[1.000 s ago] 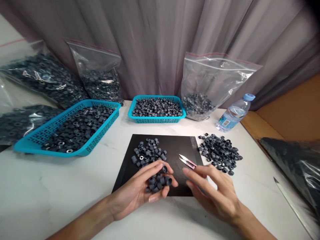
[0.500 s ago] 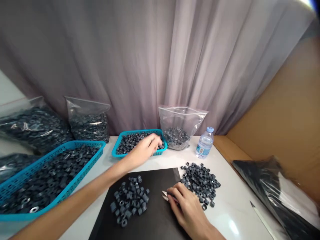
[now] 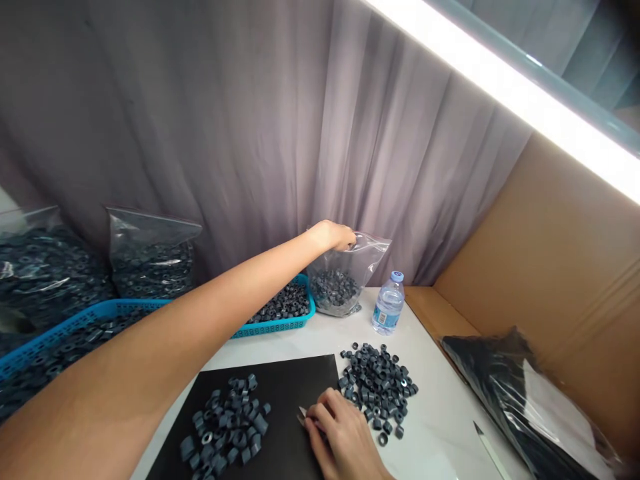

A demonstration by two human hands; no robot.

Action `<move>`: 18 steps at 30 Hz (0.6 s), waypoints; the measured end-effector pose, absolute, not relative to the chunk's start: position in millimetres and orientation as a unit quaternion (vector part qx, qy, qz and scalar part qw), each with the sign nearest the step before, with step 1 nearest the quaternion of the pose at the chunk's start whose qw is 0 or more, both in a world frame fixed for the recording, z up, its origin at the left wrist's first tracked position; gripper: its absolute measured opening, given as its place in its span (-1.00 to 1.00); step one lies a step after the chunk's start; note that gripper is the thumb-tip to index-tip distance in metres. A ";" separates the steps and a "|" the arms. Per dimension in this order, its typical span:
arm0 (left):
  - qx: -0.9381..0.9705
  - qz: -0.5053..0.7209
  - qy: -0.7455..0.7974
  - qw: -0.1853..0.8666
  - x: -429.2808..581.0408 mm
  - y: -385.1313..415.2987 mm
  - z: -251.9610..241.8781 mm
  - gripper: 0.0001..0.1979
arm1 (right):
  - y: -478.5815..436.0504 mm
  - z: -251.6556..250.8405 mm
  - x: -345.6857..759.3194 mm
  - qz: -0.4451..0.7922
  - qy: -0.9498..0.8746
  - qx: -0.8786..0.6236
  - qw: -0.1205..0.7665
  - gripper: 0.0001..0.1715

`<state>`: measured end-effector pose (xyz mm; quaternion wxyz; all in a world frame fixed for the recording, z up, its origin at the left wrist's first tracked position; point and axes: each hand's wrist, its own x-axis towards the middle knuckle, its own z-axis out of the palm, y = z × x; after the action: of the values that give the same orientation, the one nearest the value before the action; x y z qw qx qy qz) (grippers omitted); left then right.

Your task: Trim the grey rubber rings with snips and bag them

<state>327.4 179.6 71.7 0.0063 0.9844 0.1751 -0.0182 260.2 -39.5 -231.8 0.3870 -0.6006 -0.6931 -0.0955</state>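
My left hand reaches far forward to the mouth of a clear zip bag. Its fingers are curled down at the opening, and whatever they hold is hidden. Dark grey ring-shaped pieces fill the bag's lower part. Closed on a small metal tool with two pointed tips, like nippers, my right hand rests at the right edge of a black mat. Left of it on the mat is a heap of dark grey tubular pieces. Another heap of small rings lies beyond its knuckles.
Behind my left forearm stands a blue basket of rings; a larger blue basket is at left. Filled zip bags stand behind. To the right are a water bottle, a pen-like stick and a black plastic bag.
My left hand has gone from over the small blue basket up and right to the zip bag's mouth. My right hand keeps the tool beside the mat's heap. The view has shifted, showing a lamp.
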 end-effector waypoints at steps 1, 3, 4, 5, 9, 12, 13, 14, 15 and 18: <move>0.985 -0.032 0.172 -0.004 329.3 181.3 71.6 -0.72 | -39.6 -232.1 260.4 -0.089 -0.693 -0.603 0.384 -0.90; 0.985 -0.047 0.164 -0.022 330.2 185.1 70.9 -0.70 | -39.7 -232.1 260.7 -0.080 -0.694 -0.610 0.376 -0.89; 0.986 -0.050 0.159 -0.029 329.7 187.0 70.4 -0.69 | -39.5 -232.2 260.8 -0.080 -0.694 -0.611 0.372 -0.89; 0.986 -0.050 0.154 -0.036 328.9 189.0 69.8 -0.68 | -39.0 -232.5 260.8 -0.084 -0.694 -0.612 0.369 -0.89; 0.989 -0.042 0.131 -0.058 326.5 196.6 69.7 -0.65 | -34.3 -236.2 260.6 -0.108 -0.696 -0.607 0.368 -0.90; 0.989 -0.038 0.123 -0.067 326.2 202.2 73.0 -0.63 | -30.8 -240.2 260.7 -0.118 -0.694 -0.605 0.372 -0.86; 0.989 -0.038 0.122 -0.067 325.7 203.7 74.1 -0.63 | -30.3 -241.1 260.8 -0.119 -0.694 -0.605 0.372 -0.86; 0.989 -0.039 0.123 -0.066 324.9 205.1 75.0 -0.63 | -30.2 -241.8 261.0 -0.120 -0.694 -0.605 0.371 -0.85; 0.989 -0.041 0.123 -0.064 323.6 206.1 75.7 -0.63 | -30.4 -242.0 261.1 -0.118 -0.696 -0.604 0.370 -0.85; 0.989 -0.043 0.128 -0.053 317.5 207.9 76.2 -0.63 | -32.4 -241.2 261.7 -0.110 -0.702 -0.600 0.368 -0.87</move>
<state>317.5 207.9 76.2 -0.0530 0.9894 0.1280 -0.0426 261.7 -32.4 -241.2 0.3685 -0.5998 -0.7017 -0.1099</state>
